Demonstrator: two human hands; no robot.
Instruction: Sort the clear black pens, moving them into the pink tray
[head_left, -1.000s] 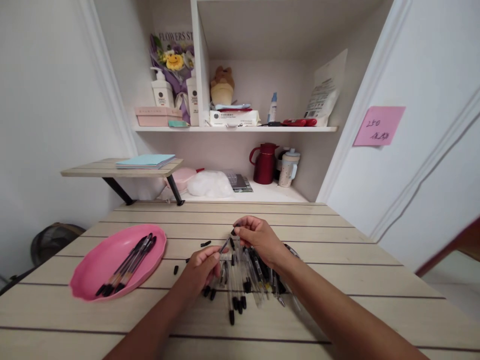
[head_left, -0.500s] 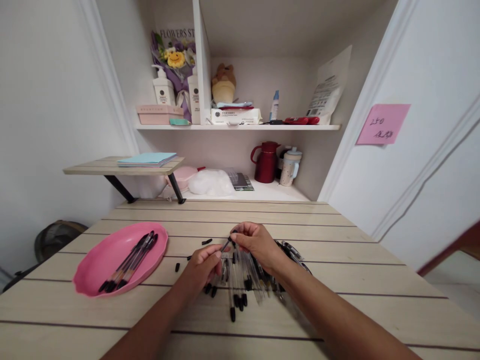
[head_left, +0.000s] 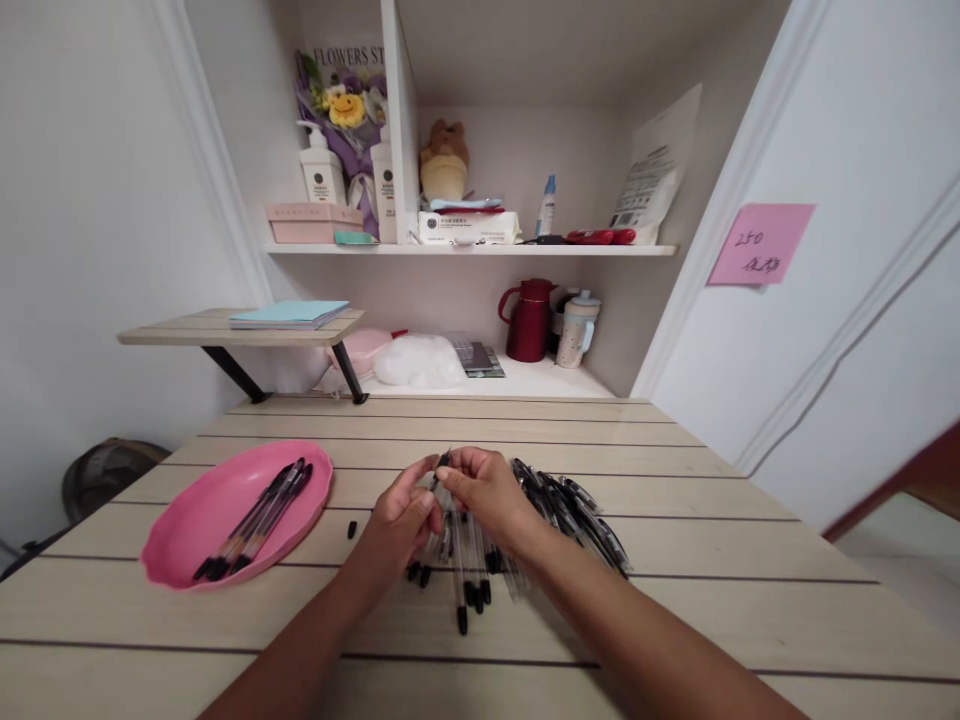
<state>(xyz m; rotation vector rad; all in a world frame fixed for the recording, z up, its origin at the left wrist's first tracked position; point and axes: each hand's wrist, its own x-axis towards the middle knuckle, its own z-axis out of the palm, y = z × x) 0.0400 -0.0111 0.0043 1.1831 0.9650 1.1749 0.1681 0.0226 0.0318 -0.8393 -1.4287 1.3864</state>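
Observation:
My left hand [head_left: 400, 518] and my right hand [head_left: 484, 487] meet above the wooden table [head_left: 675, 610], both pinched on one clear pen [head_left: 439, 466] with a black tip that sticks up between the fingertips. Under and behind the hands lies a pile of clear pens [head_left: 470, 580] with black ends. A second heap of dark pens [head_left: 577, 508] fans out to the right of my right wrist. A pink oval tray [head_left: 187, 525] at the left holds several capped black pens [head_left: 255, 520].
A loose black cap [head_left: 351, 530] lies between the tray and my left hand. A small raised shelf [head_left: 225, 335] carries a blue notebook at the back left. Behind the table are a red jug [head_left: 529, 320], a mug and shelves with bottles.
Both hands have come closer together and shifted a little left, closing over the pen. More of the dark pen heap on the right now shows. The camera tilted slightly.

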